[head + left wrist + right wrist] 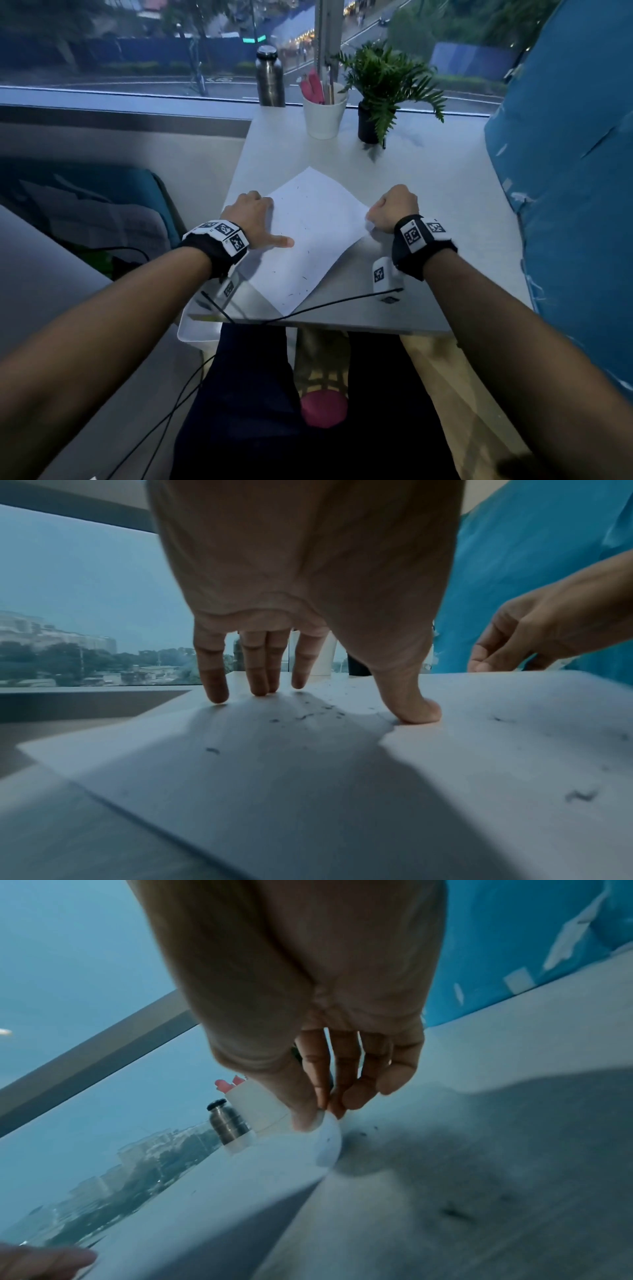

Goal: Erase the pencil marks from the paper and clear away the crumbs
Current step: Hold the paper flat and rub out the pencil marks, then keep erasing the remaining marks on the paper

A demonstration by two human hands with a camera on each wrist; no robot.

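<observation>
A white sheet of paper lies skewed on the pale table. Dark eraser crumbs are scattered over the paper. My left hand presses the sheet's left edge with straight fingertips and thumb. My right hand pinches the sheet's right corner between thumb and fingers and lifts it off the table. A few crumbs lie on the table under that corner.
At the back of the table stand a white cup with pens, a steel bottle and a potted plant. A blue cushion crowds the right side. A white tray sits at the near left corner. Cables cross the front edge.
</observation>
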